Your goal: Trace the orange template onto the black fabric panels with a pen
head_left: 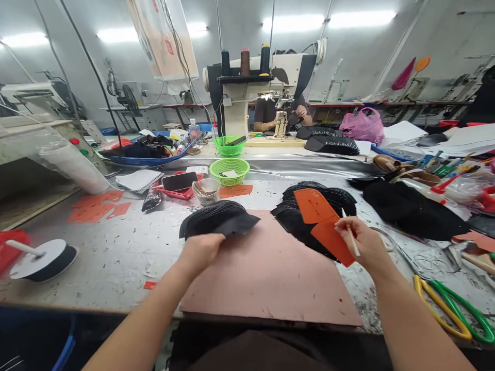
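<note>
My left hand [204, 251] is closed at the front edge of a stack of curved black cut pieces [216, 214], pinching one black piece [242, 225]; its fingertips are partly hidden. In my right hand [361, 238] are a white marking pencil [352, 241] and a bent orange template [315, 206] with small marks on it. The template is over a second pile of black pieces [290, 219], hiding part of it. Between my hands lies a pinkish board [266, 278] at the table's front edge.
Scissors with yellow and green handles [452, 309] lie at right, below black cloth [413, 208]. A ribbon spool [44, 260] sits at left. Beyond are a phone [180, 181], a plastic cup [207, 191], green baskets [229, 167] and a sewing machine [235, 103]. Another person [266, 114] works behind it.
</note>
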### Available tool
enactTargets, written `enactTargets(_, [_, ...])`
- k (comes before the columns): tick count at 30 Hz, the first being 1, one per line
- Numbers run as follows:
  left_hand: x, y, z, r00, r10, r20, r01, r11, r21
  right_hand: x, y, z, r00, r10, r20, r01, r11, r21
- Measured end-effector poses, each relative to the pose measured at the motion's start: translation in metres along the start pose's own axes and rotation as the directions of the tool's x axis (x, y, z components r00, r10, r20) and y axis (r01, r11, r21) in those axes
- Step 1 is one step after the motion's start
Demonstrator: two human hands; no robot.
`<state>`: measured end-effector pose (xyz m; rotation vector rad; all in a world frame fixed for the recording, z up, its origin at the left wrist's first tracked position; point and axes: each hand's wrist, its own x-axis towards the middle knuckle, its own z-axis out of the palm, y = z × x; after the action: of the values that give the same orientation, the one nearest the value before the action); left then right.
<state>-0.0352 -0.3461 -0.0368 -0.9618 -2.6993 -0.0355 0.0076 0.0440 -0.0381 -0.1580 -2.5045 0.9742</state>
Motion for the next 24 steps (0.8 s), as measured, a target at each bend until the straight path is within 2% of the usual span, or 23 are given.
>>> enactTargets(2, [-0.017, 0.031, 0.007, 0.987, 0.157, -0.043, -0.159, 0.985, -0.068, -0.005, -0.010, 0.005, 0.999, -0.009, 0.049, 0.003, 0.993, 0.118])
enactTargets(3, [-0.026, 0.046, 0.009, 0.965, 0.249, -0.079, -0.256, 0.961, -0.102, -0.007, -0.015, 0.010, 0.995, -0.022, 0.098, 0.006, 0.986, 0.167])
enactTargets(5, [-0.042, 0.070, 0.010, 0.930, 0.333, -0.156, -0.354, 0.925, -0.136, -0.010, -0.026, 0.023, 0.965, -0.083, 0.248, 0.022, 0.971, 0.238])
enactTargets(8, [-0.054, 0.079, 0.007, 0.921, 0.266, -0.283, -0.308, 0.945, -0.113, -0.017, -0.042, 0.052, 0.844, -0.214, 0.492, 0.085, 0.959, 0.272])
enactTargets(10, [-0.054, 0.073, 0.008, 0.946, 0.191, -0.261, -0.226, 0.968, -0.112, -0.023, -0.049, 0.071, 0.775, -0.254, 0.579, 0.144, 0.963, 0.230])
enactTargets(12, [-0.051, 0.064, 0.012, 0.972, 0.182, -0.148, -0.203, 0.969, -0.143, -0.028, -0.054, 0.083, 0.770, -0.272, 0.577, 0.211, 0.962, 0.173])
enactTargets(15, [-0.048, 0.057, 0.021, 0.981, 0.194, -0.017, -0.194, 0.959, -0.205, -0.034, -0.054, 0.080, 0.797, -0.333, 0.504, 0.310, 0.942, 0.131])
enactTargets(20, [-0.052, 0.054, 0.030, 0.990, 0.138, -0.020, -0.138, 0.949, -0.284, -0.054, -0.042, 0.053, 0.758, -0.341, 0.557, 0.326, 0.937, 0.130])
enactTargets(22, [-0.052, 0.053, 0.032, 0.991, 0.136, -0.015, -0.134, 0.942, -0.308, -0.067, -0.036, 0.048, 0.772, -0.354, 0.527, 0.335, 0.932, 0.136])
enactTargets(24, [-0.052, 0.051, 0.034, 0.990, 0.140, 0.001, -0.132, 0.936, -0.325, -0.079, -0.029, 0.049, 0.809, -0.360, 0.464, 0.336, 0.932, 0.137])
